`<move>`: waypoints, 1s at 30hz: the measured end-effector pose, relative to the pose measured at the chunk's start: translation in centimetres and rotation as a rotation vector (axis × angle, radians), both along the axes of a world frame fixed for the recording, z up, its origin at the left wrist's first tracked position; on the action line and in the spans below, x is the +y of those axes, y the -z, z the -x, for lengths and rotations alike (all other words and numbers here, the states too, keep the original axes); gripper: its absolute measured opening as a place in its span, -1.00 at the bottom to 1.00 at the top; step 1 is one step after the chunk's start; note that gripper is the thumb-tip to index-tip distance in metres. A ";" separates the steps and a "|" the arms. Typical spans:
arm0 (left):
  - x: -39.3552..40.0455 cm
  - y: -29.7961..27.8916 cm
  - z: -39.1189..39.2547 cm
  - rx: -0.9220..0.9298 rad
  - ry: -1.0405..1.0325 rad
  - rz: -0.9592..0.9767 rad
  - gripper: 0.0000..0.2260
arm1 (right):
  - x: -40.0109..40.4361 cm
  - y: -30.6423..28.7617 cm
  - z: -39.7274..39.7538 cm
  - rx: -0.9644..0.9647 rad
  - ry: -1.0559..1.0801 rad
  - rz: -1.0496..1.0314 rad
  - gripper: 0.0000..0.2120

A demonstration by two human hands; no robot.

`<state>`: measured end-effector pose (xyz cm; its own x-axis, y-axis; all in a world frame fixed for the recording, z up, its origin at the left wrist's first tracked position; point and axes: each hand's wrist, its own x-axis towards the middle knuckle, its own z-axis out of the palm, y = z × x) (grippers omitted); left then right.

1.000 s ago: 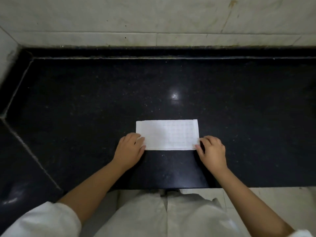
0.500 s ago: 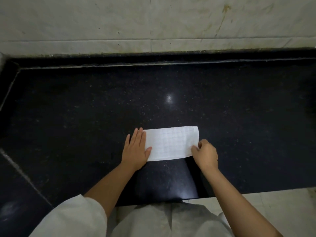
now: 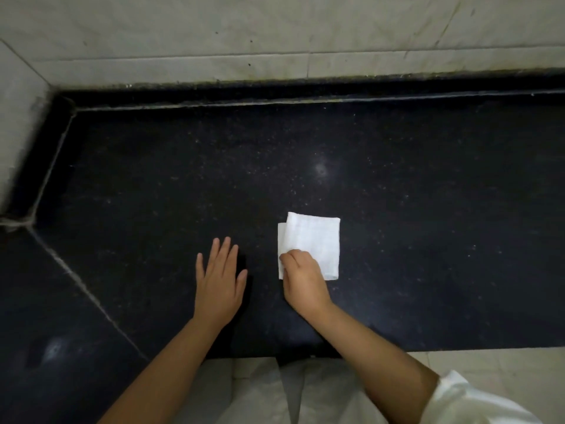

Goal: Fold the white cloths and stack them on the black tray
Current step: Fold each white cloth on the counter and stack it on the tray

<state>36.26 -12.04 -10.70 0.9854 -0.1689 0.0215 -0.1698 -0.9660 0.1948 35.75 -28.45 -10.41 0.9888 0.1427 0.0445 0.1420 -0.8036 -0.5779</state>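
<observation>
One white cloth point(image 3: 315, 240) lies on the black stone counter point(image 3: 183, 185), folded into a small, roughly square packet whose layers do not line up at the left edge. My right hand point(image 3: 301, 278) rests on its near left corner with curled fingers pinching the cloth's edge. My left hand point(image 3: 220, 280) lies flat on the bare counter to the left of the cloth, fingers straight and spread, a short gap away from it. No black tray is in view.
A pale tiled wall point(image 3: 275, 35) runs along the back of the counter and meets a side wall at the far left. A seam point(image 3: 82, 289) crosses the counter diagonally at the left. The counter's front edge lies just before my body.
The cloth was a long strip held at both ends; now it is folded in half to a square. My left hand has come off it onto the counter. My right hand carried its end leftward.
</observation>
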 end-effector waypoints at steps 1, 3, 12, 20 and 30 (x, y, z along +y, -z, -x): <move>0.4 0.1 0.4 -0.014 0.010 -0.001 -0.53 | -0.1 0.1 0.3 -0.021 -0.019 0.020 -0.79; 0.8 0.6 0.9 -0.047 0.054 0.000 -0.56 | -0.7 0.1 0.7 -0.047 -0.027 0.055 -0.83; -1.5 1.0 -0.2 -0.131 0.160 0.211 -0.63 | -1.9 -0.4 -0.6 -0.086 -0.080 0.282 -0.80; -0.1 1.6 0.8 -0.145 0.125 0.258 -0.36 | -1.9 0.6 1.0 -0.321 -0.077 0.124 -0.80; -0.5 1.8 0.9 -0.236 0.329 0.265 -0.64 | -3.8 0.5 2.7 -0.271 -0.089 0.204 -0.70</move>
